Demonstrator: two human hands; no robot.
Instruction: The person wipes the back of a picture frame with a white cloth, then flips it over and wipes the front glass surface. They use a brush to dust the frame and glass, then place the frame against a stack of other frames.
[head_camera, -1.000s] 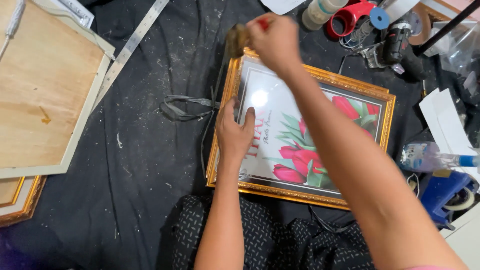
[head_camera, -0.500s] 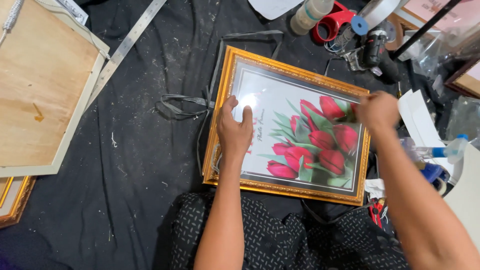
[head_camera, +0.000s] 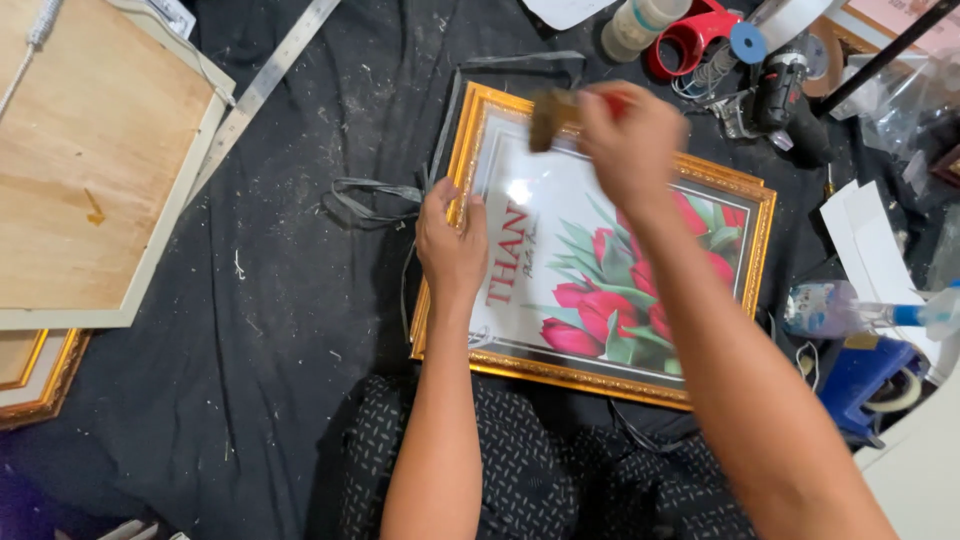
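Note:
A gold-framed picture (head_camera: 590, 380) of red tulips lies face up on a black cloth in front of me. My left hand (head_camera: 452, 245) presses flat on the frame's left edge and glass. My right hand (head_camera: 625, 140) hovers over the frame's top left part and grips a small brush (head_camera: 553, 115) with a red handle and brown bristles pointing left. The hand and forearm cover the picture's upper middle.
A wooden backing board in a pale frame (head_camera: 95, 170) lies at left, with a metal ruler (head_camera: 265, 85) beside it. Tape rolls (head_camera: 700, 40), a dark power tool (head_camera: 780, 95), white paper sheets (head_camera: 865, 250) and a spray bottle (head_camera: 850, 310) crowd the right side. Another gold frame corner (head_camera: 35, 380) shows at lower left.
My right hand swung from the frame's top left corner to its right edge, then back up left over the glass with the brush. The left hand stayed on the frame.

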